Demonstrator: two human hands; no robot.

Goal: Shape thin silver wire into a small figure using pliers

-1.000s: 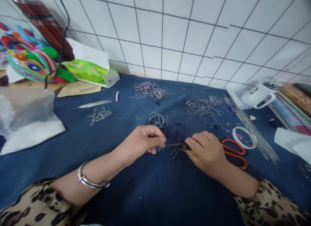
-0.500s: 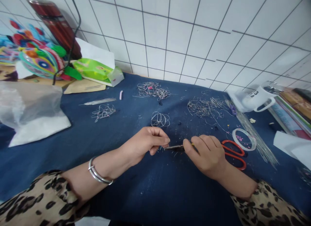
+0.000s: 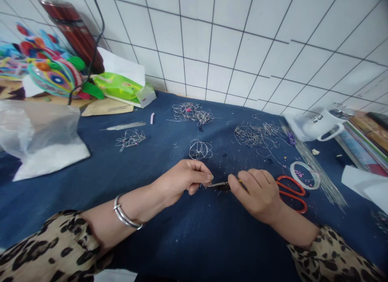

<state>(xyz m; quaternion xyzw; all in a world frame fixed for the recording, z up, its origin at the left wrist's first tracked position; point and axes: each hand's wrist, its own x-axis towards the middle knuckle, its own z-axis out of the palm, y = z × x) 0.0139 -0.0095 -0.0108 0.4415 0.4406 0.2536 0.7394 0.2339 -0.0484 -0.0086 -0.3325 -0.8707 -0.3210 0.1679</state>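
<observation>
My left hand is closed in a pinch, with a short bit of thin silvery wire at its fingertips; most of it is hidden by the fingers. Wrapped around the handles of a pair of pliers is my right hand, and the slim jaws point left, meeting the wire just beside my left fingertips. Right behind my left hand lies a round coil of bent wire. Red-handled scissors rest just beyond my right hand, partly covered by it.
Tangled wire piles lie at the back middle and back right. A clear ring-shaped dish with pink beads, long straight wires and a white mug are on the right. Leftward are a plastic bag and a green packet.
The view has shifted very slightly. Both hands keep nearly the same pose, pliers at the wire by my left fingertips.
</observation>
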